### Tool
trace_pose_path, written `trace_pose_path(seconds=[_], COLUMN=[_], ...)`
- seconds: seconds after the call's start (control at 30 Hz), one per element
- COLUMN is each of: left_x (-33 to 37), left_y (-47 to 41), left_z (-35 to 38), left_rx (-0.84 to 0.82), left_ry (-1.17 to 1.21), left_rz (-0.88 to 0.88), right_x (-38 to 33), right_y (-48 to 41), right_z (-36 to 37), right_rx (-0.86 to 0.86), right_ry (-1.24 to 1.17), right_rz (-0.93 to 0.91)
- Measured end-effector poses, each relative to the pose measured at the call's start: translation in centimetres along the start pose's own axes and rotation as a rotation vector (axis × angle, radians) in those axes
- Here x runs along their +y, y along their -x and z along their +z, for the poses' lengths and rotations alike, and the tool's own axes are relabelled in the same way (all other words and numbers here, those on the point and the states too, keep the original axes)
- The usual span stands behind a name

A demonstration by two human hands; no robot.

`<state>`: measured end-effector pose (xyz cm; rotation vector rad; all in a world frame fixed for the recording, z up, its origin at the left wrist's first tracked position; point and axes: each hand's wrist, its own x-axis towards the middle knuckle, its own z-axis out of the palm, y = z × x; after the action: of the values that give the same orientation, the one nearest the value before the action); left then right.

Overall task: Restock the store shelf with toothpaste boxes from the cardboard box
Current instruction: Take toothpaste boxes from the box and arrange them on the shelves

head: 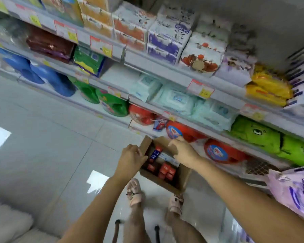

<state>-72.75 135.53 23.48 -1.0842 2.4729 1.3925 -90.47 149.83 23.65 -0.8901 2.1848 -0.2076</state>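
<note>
An open cardboard box (182, 179) sits on the floor in front of the lowest shelf, just ahead of my feet. Inside stand several red toothpaste boxes (166, 170) and a blue and red one (154, 153) upright. My left hand (131, 159) grips the box's left flap. My right hand (183, 151) holds the far flap, fingers curled over its edge. Both arms reach down from the bottom of the view.
Shelves (165, 71) run diagonally across the top, stocked with tissue packs, wet wipes (175, 100), blue, green and red detergent bottles (223, 152) and green bags. A purple pack (294, 192) juts out at the right. Grey tiled floor (42, 137) spreads to the left.
</note>
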Motion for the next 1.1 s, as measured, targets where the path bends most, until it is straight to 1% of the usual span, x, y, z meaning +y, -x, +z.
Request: trace_pose_path(seconds=[0.27, 0.4, 0.53, 0.6, 0.67, 0.73, 0.83, 0.9, 1.03, 1.1], left_x=[-9.4, -14.8, -19.0, -20.6, -21.7, -22.6, -23.4, -23.8, -25.0, -25.6], left_y=[-3.9, -6.5, -7.6, -8.0, -8.3, -8.7, -9.7, -10.4, -11.9, -11.9], left_z=[13.7, 20.7, 25.2, 26.4, 27.0, 27.0, 26.9, 27.1, 27.5, 27.5], left_rx=[-0.068, -0.112, -0.109, -0.096, -0.105, -0.202, -0.383, -0.43, -0.47, -0.495], left_ry=[-0.028, -0.107, -0.213, -0.309, -0.4, -0.468, -0.559, -0.533, -0.424, -0.413], left_rz=[-0.191, -0.193, -0.231, -0.258, -0.234, -0.2, -0.18, -0.171, -0.183, -0.169], right_x=[12.8, 17.7, 20.7, 21.8, 22.2, 21.9, 21.7, 22.0, 22.6, 22.8], right_y=[-6.2, -9.5, -12.8, -14.5, -16.1, -17.7, -19.3, -19.8, -20.3, -20.4], right_z=[13.3, 18.6, 24.1, 26.8, 28.6, 29.8, 31.2, 32.2, 33.0, 33.0], right_rx=[-0.153, -0.231, -0.281, -0.291, -0.3, -0.312, -0.3, -0.285, -0.296, -0.296], right_ry=[0.046, 0.057, 0.003, 0.064, 0.154, 0.185, 0.08, -0.005, -0.084, -0.133], right_rz=[0.286, 0.29, 0.211, 0.148, 0.109, 0.094, 0.144, 0.171, 0.214, 0.233])
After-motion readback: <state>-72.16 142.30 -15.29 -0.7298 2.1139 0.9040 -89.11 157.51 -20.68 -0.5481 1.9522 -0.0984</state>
